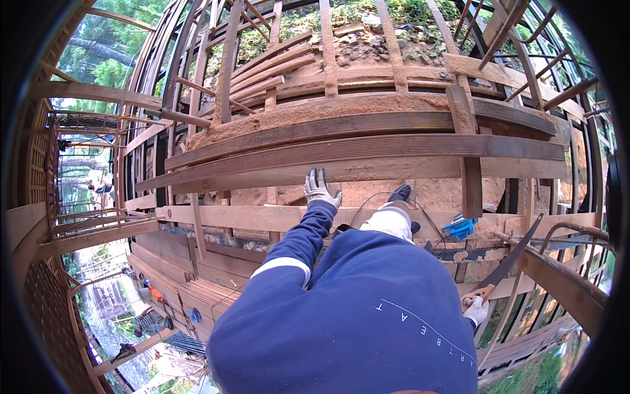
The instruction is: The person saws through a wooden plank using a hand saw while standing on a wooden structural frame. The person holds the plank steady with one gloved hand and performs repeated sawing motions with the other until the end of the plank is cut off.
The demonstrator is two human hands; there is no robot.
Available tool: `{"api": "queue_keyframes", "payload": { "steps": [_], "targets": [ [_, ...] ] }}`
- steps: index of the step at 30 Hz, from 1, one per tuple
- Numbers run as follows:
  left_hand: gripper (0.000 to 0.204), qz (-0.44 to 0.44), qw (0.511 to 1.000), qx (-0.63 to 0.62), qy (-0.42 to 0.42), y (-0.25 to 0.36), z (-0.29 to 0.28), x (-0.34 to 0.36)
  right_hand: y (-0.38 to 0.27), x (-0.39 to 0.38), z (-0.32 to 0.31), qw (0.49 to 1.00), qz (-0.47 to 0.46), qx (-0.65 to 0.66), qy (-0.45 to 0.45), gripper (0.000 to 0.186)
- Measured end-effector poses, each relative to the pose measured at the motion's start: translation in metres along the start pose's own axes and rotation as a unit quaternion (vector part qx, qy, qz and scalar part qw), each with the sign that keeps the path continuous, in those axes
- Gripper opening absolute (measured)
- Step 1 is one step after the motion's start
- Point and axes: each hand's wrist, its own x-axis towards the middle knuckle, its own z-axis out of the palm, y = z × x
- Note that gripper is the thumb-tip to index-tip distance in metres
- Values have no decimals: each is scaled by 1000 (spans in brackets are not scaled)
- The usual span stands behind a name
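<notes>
Fingers (313, 178) outstretched, gloved left hand (321, 193) beside 2 ridged wooden planks (394, 146); right hand (478, 308) grips a tapered metal saw (508, 264), clear of their near edge.

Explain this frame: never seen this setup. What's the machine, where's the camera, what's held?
There is no machine: a person works with two gloved hands. The single picture comes from the left of two wide fisheye cameras worn on the head, looking down, so straight edges bend toward the rim. The navy sweatshirt filling the lower middle is the wearer's own.

The right hand grips a handsaw by its handle, blade pointing up and away. The left hand is spread open by the near edge of the boards; whether it touches is unclear.

Two long grooved boards lie across the timber frame, with sawdust behind them. A blue tool sits to the right of the feet.
</notes>
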Motion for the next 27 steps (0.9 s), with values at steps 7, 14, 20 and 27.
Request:
{"api": "queue_keyframes", "payload": {
  "steps": [7,14,20,27],
  "targets": [
    [139,-80,974,201,-69,-19,-76,83,18,28,20,998,-2,55,-44,20],
    [138,-20,914,330,-236,-31,-76,180,-24,-1,30,992,-17,16,-124,36],
    [119,-4,911,326,-252,-24,-78,180,-89,-19,35,983,4,4,-185,46],
    [115,-6,902,345,-260,-12,-84,180,-124,-5,26,968,-60,-134,-202,52]
  ]
}}
